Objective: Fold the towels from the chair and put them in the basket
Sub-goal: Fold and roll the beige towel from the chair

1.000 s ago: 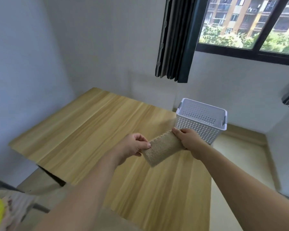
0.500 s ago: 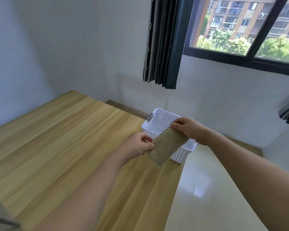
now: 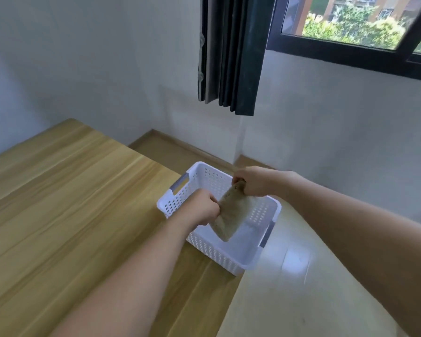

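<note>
Head view: left hand (image 3: 202, 209) and right hand (image 3: 252, 182) each pinch one end of the folded beige towel (image 3: 231, 216), fingers curled round the cloth. Towel hangs tilted above the open mouth of the white perforated basket (image 3: 204, 248); lower corner dips below rim level, contact with the basket floor not discernible. Basket sits at the right edge of the wooden tabletop (image 3: 71, 215), its right side overhanging the pale floor (image 3: 289, 300). Open tabletop surface to the left of the basket. Wall and dark curtain (image 3: 231, 54) well behind. Basket interior largely bare where visible; near-left inner wall hidden by the left forearm. Fingertips of both hands hidden in the cloth. Motion blur softens the towel's texture.
</note>
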Demonstrator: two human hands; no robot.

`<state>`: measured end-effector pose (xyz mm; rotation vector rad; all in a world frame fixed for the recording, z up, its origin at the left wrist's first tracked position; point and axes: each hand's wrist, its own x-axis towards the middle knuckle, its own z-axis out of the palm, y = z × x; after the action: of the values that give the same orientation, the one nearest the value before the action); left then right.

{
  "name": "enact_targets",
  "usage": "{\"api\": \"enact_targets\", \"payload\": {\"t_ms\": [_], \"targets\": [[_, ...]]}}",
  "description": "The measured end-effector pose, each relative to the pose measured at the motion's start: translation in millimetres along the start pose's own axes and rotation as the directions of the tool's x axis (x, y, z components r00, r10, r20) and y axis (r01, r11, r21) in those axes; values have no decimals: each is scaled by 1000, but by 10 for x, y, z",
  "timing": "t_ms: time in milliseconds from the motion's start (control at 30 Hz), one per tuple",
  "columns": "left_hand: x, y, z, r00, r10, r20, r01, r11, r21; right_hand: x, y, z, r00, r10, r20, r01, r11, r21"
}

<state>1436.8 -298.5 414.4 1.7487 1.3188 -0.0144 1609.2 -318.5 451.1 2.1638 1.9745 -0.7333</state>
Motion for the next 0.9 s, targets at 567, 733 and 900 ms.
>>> {"api": "enact_targets", "payload": {"t_ms": [567,733,900], "targets": [[1120,-259,1142,814,-466,345,202,786,584,1146,605,1466,886,87,456,51,958,-281],[1237,-362,1243,814,-479,330,171,740,651,1196,598,1539,862,79,501,70,960,-271],[1254,-351,1217,793,-497,352,107,683,723,1099,506,1386,848,108,519,46,961,-274]]}}
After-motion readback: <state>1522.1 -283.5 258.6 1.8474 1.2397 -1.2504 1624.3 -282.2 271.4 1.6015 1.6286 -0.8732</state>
